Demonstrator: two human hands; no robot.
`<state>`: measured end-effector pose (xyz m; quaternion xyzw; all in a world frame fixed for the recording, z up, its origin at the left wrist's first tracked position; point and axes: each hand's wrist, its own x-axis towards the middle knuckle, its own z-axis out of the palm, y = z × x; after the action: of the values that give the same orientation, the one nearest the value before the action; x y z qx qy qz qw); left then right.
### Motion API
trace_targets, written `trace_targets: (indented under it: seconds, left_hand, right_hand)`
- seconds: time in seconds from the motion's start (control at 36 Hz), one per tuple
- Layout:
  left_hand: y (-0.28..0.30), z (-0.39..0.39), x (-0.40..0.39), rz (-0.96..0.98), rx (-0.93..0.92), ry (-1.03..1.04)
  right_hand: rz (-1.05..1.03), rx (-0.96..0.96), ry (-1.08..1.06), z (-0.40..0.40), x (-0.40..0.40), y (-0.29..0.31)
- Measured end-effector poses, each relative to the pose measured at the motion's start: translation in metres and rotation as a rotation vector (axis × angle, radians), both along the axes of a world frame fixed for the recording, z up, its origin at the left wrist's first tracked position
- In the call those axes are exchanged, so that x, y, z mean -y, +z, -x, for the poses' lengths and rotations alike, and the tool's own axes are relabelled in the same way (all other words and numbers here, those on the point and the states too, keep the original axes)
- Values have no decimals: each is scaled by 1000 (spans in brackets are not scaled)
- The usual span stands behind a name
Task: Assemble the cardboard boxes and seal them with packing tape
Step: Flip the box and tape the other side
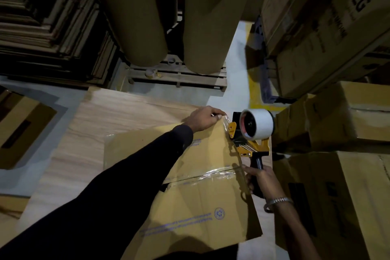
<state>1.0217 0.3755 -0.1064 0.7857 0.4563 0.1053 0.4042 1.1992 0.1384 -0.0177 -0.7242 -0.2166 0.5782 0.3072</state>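
A stacked carton (329,17) at upper right bore the "LG" logo, with darker print beside it too blurred to read. The box (190,196) on the table carried a blue recycling symbol and blue lines, probably text, illegible.

box (202,202): matt cardboard | tape (211,172): glossy clear film | table (101,112): smooth wood-grain

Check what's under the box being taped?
The cardboard box lies on a pale wood-grain board, visible past its left and far edges. The left sleeve covers part of the box's left side; what's directly beneath the box is hidden.
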Motion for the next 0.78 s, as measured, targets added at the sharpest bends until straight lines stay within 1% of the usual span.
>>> trace_targets:
  seconds: [0.06,0.11,0.17,0.22,0.25,0.31,0.39,0.5,0.61,0.78]
  left_hand:
    - [0,-1,8,-136,-14,26]
    - [-2,-1,18,-340,-22,26]
    - [-7,-1,27,-525,-32,-28]
    - [-14,-2,34,-610,-32,-127]
    - [-16,-3,37,-610,-34,-177]
    - [-15,-5,42,-543,-42,-232]
    - [-10,-7,40,-487,-59,-232]
    - [-9,-11,36,-524,-131,-236]
    - [-10,-19,34,-502,-200,-195]
    - [-7,-19,32,-490,-246,-187]
  right_hand:
    - [-4,24,2,2,3,-4]
    - [9,60,6,5,3,-8]
    - [26,92,5,6,5,-15]
    - [42,128,-2,6,9,-23]
    - [41,138,-1,6,11,-25]
    - [52,142,1,5,12,-27]
    - [63,134,7,2,11,-28]
    - [63,65,-13,-1,8,-26]
    - [49,-10,-21,-3,8,-25]
    - [51,51,9,-8,29,-24]
